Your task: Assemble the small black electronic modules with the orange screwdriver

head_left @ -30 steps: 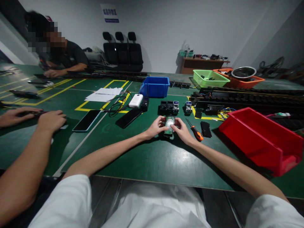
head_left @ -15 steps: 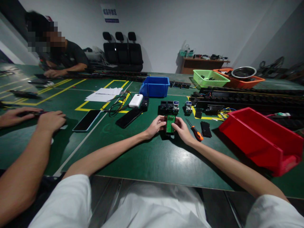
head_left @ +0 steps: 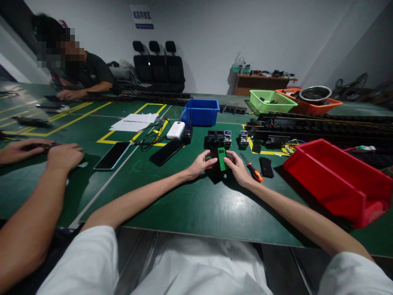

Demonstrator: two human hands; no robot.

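A small green circuit board (head_left: 222,159) is pinched in my right hand (head_left: 237,167), thumb along its right edge. My left hand (head_left: 201,164) is closed on a black casing (head_left: 215,164) just left of the board; much of the casing is hidden by the fingers and the board. Both hands are just above the table in front of me. Beyond them stands a row of small black and metal modules (head_left: 219,138), with one more module (head_left: 243,139) to the right. A screwdriver (head_left: 254,171) with an orange and black handle lies beside my right hand, next to a black flat piece (head_left: 266,167).
A red bin (head_left: 334,184) stands at the right, a blue bin (head_left: 201,112) farther back. Phones (head_left: 113,156), a white power bank (head_left: 176,130), cables and papers (head_left: 133,122) lie at left. A neighbour's hands (head_left: 64,155) work at far left; another person sits across.
The green board has tilted and shifted slightly right with my right hand, standing out from the black casing. My left thumb has moved off the board's left edge.
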